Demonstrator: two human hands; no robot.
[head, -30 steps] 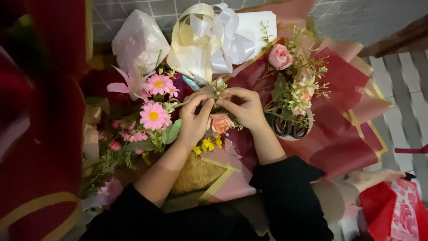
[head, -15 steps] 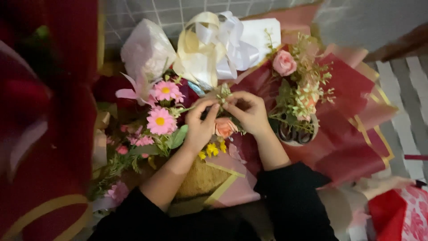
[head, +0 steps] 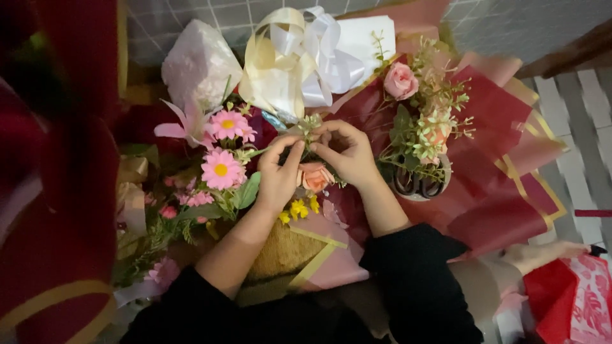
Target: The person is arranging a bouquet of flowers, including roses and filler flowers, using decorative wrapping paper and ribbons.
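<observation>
I am pinching a small pale-green sprig of leafy filler [head: 310, 124] between the thumbs and fingertips of both hands, just above a peach-coloured rose bloom [head: 315, 176] at the centre of the bouquet. My left hand [head: 278, 175] is holding the lower part of the sprig, fingers narrowed around its thin stem, with the heel of the hand resting among the flowers. My right hand [head: 344, 153] is closing on the sprig from the other side, fingertips nearly touching those of the left.

The sprig is sitting between the pink daisy with a yellow centre [head: 220, 169] on my left and the taller pink rose with green foliage [head: 401, 80] on my right, with little yellow blossoms [head: 298, 208] just below my left wrist. Behind it a cream and white ribbon bow [head: 299, 54] is lying against the dark red wrapping paper with gold edging [head: 503, 153]. Black-handled scissors [head: 417, 181] are lying near my right wrist.

To handle such a thin stem well, I am judging that a light grip low on the stem is best, so the leaves are not being crushed, while my other hand is steadying the tip. I am keeping my wrists clear of the rose petals, since leaning on them could bruise or flatten them.
</observation>
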